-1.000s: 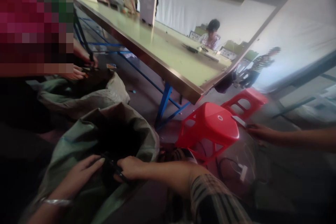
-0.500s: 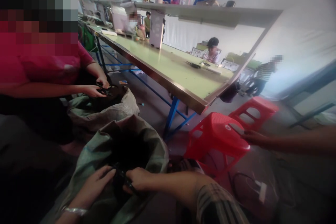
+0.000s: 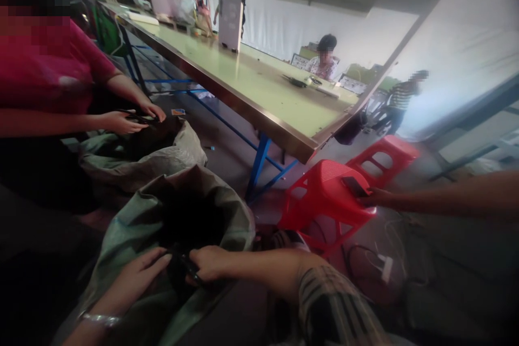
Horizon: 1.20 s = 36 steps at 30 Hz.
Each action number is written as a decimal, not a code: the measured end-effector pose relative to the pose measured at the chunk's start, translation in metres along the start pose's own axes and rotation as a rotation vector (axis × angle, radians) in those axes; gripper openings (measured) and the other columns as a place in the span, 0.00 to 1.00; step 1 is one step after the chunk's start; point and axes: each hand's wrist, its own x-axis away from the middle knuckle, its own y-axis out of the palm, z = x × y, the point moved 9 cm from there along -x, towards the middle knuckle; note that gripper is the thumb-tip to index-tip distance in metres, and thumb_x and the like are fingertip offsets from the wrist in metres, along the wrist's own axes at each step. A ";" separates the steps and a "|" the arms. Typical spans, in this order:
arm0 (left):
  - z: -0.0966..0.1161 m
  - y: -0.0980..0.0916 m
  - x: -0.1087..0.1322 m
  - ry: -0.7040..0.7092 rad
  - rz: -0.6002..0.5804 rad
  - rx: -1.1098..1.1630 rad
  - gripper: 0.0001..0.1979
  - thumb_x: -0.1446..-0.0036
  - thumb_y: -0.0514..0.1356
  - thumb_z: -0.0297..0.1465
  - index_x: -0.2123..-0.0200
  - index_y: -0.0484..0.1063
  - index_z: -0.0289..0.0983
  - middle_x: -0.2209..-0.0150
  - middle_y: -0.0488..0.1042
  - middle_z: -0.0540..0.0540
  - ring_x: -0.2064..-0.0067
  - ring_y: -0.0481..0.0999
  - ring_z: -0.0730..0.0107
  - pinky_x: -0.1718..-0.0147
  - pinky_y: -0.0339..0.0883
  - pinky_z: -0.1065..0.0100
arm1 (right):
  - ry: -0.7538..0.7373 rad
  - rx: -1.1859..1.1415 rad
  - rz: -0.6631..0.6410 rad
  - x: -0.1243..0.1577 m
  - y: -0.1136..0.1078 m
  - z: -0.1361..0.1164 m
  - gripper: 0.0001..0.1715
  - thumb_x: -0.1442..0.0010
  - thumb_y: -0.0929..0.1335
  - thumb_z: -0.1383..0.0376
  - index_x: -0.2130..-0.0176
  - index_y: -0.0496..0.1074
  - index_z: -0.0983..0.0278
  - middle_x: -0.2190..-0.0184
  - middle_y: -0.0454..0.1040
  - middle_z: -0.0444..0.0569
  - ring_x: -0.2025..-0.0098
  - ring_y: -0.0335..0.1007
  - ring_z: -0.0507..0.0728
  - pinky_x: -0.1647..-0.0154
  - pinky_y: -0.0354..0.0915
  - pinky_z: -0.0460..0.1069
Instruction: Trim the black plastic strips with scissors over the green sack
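**Black tool [image 3: 190, 268] was held at the near edge of an open sack [image 3: 241, 219]**

We found the tool in the wearer's right hand [image 3: 208, 262], whose fingers were closed around it above the near side of the sack's mouth. The left hand [image 3: 144, 270] lay over the near left edge, its fingers together and their tips close to the tool's upper end. Whether they gripped anything, we could not tell. We noted a bracelet [image 3: 100, 319] on that wrist. The sack's interior was too dark for us to make out its contents.

Beyond the far left edge we recorded a second sack [image 3: 188, 146]. Over it, a co-worker in a pink top [image 3: 68, 70] held a dark implement in both hands.

To the right, we observed a red stool [image 3: 324, 189] below the tabletop's [image 3: 239, 81] near corner, with another red stool [image 3: 391, 146] behind. Another person's hand [image 3: 373, 197] held a dark flat object [image 3: 354, 186] above the right part of the nearer seat. On the tabletop, toward its far edge and right end, we saw a dark item [image 3: 295, 82]. A white power strip [image 3: 386, 268] was near the nearer stool.
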 end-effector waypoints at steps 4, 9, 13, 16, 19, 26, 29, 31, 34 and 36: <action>-0.003 0.001 -0.003 0.032 -0.014 0.012 0.23 0.64 0.61 0.49 0.72 0.74 0.36 0.75 0.74 0.46 0.70 0.73 0.62 0.77 0.65 0.70 | 0.013 -0.006 -0.027 0.001 0.004 0.002 0.27 0.51 0.65 0.47 0.59 0.69 0.62 0.65 0.76 0.51 0.69 0.73 0.58 0.81 0.58 0.44; -0.018 0.001 -0.002 -0.062 0.002 0.088 0.25 0.63 0.61 0.51 0.68 0.71 0.36 0.81 0.67 0.51 0.81 0.64 0.72 0.83 0.58 0.72 | -0.007 0.004 -0.007 -0.001 0.004 -0.001 0.25 0.50 0.64 0.48 0.62 0.71 0.63 0.67 0.76 0.51 0.69 0.72 0.58 0.80 0.57 0.45; -0.023 0.003 -0.004 -0.079 -0.021 0.109 0.25 0.62 0.60 0.52 0.71 0.67 0.36 0.80 0.66 0.52 0.82 0.62 0.76 0.84 0.54 0.74 | 0.001 -0.037 0.017 -0.001 0.003 0.000 0.22 0.49 0.64 0.50 0.63 0.72 0.63 0.68 0.76 0.49 0.69 0.71 0.56 0.79 0.56 0.44; -0.019 0.007 -0.005 -0.074 -0.094 0.088 0.23 0.59 0.60 0.51 0.72 0.65 0.35 0.80 0.65 0.53 0.81 0.62 0.77 0.83 0.53 0.75 | -0.015 -0.059 0.046 0.002 0.002 0.000 0.18 0.49 0.65 0.53 0.65 0.72 0.64 0.70 0.75 0.48 0.71 0.69 0.54 0.78 0.54 0.44; -0.010 0.007 -0.002 -0.032 -0.093 0.081 0.21 0.55 0.58 0.49 0.75 0.64 0.34 0.80 0.66 0.53 0.81 0.62 0.78 0.82 0.54 0.75 | -0.005 -0.101 0.071 0.009 0.002 0.001 0.13 0.49 0.66 0.58 0.69 0.71 0.65 0.72 0.73 0.46 0.73 0.66 0.52 0.77 0.52 0.43; -0.022 0.014 -0.009 -0.050 -0.103 0.091 0.14 0.51 0.56 0.42 0.73 0.65 0.35 0.81 0.65 0.54 0.83 0.61 0.79 0.84 0.52 0.75 | 0.029 -0.347 0.071 0.010 0.015 0.012 0.05 0.49 0.63 0.67 0.72 0.68 0.66 0.80 0.67 0.41 0.78 0.58 0.48 0.77 0.49 0.43; -0.029 0.018 -0.012 -0.056 -0.118 0.104 0.13 0.49 0.55 0.41 0.74 0.64 0.36 0.81 0.66 0.54 0.84 0.61 0.79 0.85 0.51 0.76 | 0.011 -0.393 0.092 0.011 0.017 0.013 0.04 0.50 0.63 0.68 0.74 0.66 0.65 0.81 0.65 0.40 0.79 0.57 0.47 0.78 0.49 0.42; -0.029 0.019 -0.012 -0.050 -0.118 0.110 0.12 0.48 0.55 0.39 0.74 0.63 0.36 0.81 0.66 0.53 0.85 0.61 0.80 0.85 0.51 0.76 | 0.009 -0.403 0.104 0.011 0.017 0.013 0.04 0.51 0.63 0.69 0.75 0.65 0.65 0.82 0.64 0.40 0.79 0.56 0.47 0.78 0.49 0.42; -0.029 0.019 -0.012 -0.058 -0.116 0.099 0.11 0.47 0.55 0.38 0.73 0.63 0.35 0.80 0.66 0.53 0.85 0.61 0.80 0.85 0.50 0.76 | 0.013 -0.393 0.126 0.011 0.015 0.014 0.04 0.51 0.63 0.68 0.76 0.64 0.65 0.82 0.62 0.40 0.79 0.56 0.47 0.78 0.49 0.42; -0.028 0.018 -0.011 -0.064 -0.115 0.089 0.10 0.47 0.55 0.37 0.73 0.64 0.35 0.80 0.66 0.52 0.84 0.62 0.79 0.84 0.51 0.76 | 0.014 -0.391 0.135 0.010 0.015 0.015 0.04 0.51 0.63 0.68 0.77 0.64 0.65 0.82 0.62 0.40 0.79 0.56 0.47 0.78 0.49 0.42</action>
